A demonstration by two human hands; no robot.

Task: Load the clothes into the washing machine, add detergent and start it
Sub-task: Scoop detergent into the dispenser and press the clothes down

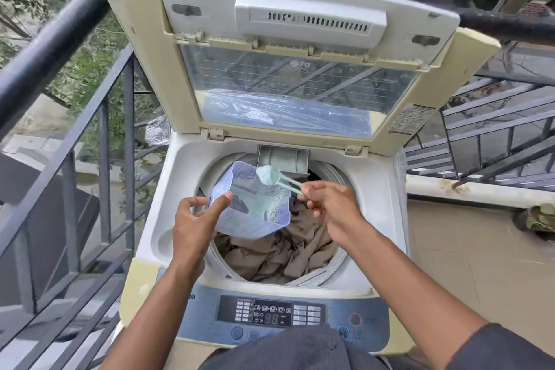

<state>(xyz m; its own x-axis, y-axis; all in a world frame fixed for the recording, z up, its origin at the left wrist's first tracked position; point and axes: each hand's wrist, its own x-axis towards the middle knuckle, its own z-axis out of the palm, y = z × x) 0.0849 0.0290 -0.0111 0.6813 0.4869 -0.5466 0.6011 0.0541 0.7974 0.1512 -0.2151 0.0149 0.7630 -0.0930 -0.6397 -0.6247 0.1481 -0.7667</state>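
I am standing on a balcony with a dark metal railing around it, and green trees are behind it. In front of me is one big washing machine, white and pale yellow. Its lid stands open, folded up at the back, with a see-through window in it. The round tub is open below me. Inside the tub lie the clothes, a crumpled brown heap with a bit of darker cloth near the top. At the back edge of the tub is one small grey detergent drawer, pulled open, with two parts in it. The blue control panel near my body shows lit numbers.

My left hand holds one clear plastic tub of powder over the washer, tilted, my thumb on its near wall and my other fingers curled round its side. Pale green powder sits in it. My right hand pinches the handle of one small green scoop between thumb and fingers. The scoop is heaped with powder, and it hovers just in front of the drawer, above the plastic tub.
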